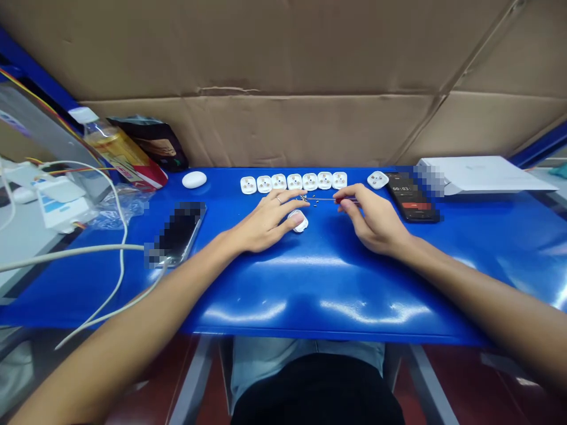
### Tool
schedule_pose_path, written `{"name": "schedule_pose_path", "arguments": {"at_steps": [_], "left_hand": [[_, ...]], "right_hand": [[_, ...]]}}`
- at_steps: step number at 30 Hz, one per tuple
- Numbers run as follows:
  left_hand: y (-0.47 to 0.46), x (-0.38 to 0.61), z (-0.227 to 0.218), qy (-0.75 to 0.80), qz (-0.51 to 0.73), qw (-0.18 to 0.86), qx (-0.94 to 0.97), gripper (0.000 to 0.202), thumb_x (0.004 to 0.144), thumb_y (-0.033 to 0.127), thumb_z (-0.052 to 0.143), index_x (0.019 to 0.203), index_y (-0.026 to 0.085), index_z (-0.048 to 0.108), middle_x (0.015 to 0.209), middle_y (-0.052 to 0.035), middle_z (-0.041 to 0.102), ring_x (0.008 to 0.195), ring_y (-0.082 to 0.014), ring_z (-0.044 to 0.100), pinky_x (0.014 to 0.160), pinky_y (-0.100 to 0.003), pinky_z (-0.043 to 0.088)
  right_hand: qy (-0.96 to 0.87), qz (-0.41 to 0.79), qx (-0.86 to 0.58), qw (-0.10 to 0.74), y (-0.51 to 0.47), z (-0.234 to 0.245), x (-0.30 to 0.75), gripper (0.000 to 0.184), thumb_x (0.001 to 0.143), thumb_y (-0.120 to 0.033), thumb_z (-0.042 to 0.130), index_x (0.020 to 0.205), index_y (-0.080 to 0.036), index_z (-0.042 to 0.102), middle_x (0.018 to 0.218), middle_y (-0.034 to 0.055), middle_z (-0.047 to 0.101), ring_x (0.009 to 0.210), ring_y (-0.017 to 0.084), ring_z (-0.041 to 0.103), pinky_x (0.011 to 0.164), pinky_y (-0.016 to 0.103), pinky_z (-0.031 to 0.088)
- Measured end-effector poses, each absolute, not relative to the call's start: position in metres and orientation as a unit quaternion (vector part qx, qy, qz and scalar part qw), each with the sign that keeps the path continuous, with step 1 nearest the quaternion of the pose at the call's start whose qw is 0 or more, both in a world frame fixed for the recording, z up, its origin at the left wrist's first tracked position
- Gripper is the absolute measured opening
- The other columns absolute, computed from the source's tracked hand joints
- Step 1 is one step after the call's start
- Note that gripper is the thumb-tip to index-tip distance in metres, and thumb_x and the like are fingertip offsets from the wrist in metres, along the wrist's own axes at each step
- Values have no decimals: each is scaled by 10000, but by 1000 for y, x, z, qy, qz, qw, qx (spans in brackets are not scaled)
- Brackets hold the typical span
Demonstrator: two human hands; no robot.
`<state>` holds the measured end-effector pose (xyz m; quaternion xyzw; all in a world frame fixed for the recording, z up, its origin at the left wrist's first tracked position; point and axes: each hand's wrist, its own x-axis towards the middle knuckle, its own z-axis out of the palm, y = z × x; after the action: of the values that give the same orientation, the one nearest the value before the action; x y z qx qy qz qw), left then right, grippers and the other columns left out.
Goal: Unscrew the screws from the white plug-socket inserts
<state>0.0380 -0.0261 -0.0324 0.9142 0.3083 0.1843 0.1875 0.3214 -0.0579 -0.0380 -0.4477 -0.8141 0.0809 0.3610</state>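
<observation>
My left hand [267, 223] lies over the table with its fingers stretched and apart. Its thumb rests on a small white plastic plug piece [301, 225], while the fingertips reach a loose group of tiny screws [315, 205]. In my right hand [372, 215], thumb and fingers pinch a thin screwdriver [325, 199] with a red part at the grip. The metal shaft points left toward the screws and left fingertips. Behind the hands runs a row of several similar white plug pieces [294, 181], each with small metal parts inside. Another one [378, 179] sits apart on the right.
On the right are a black phone [414, 200] with a timer and a white box [482, 174]. A white rounded case [194, 180], a bottle [119, 153], a dark pouch [155, 141], a second phone [181, 233] and white cables [121, 248] occupy the left. Cardboard [310, 130] walls the back.
</observation>
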Motion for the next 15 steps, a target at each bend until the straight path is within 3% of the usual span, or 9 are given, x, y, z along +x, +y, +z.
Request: {"name": "schedule_pose_path", "arguments": {"at_steps": [6,13,15], "left_hand": [[-23,42,-34,316,172,198,912,532,1153,460,335,1585,221,535,1648,-95,523,1527,-305,420,1317,-543,251],[-21,41,-38,346,155,200,904,575,1147,488,317,1595,189,518,1757,-136,334,1628,-339,268,1346,-580,190],[-22,38,-35,342,179,193,902,558,1139,496,347,1572,201,539,1744,-148,338,1629,-334,275,1345,-568,212]], "right_hand": [[-814,86,-444,365,-60,-37,320,194,1083,-279,490,1177,-218,649,1099,112,782,992,276,759,910,439,606],[-803,60,-450,386,-61,-35,321,203,1087,-291,478,1169,-224,651,1075,109,784,958,279,762,894,453,615],[-800,51,-451,392,-62,-34,321,200,1086,-291,480,1167,-222,649,1046,103,789,921,272,763,863,445,616]]}}
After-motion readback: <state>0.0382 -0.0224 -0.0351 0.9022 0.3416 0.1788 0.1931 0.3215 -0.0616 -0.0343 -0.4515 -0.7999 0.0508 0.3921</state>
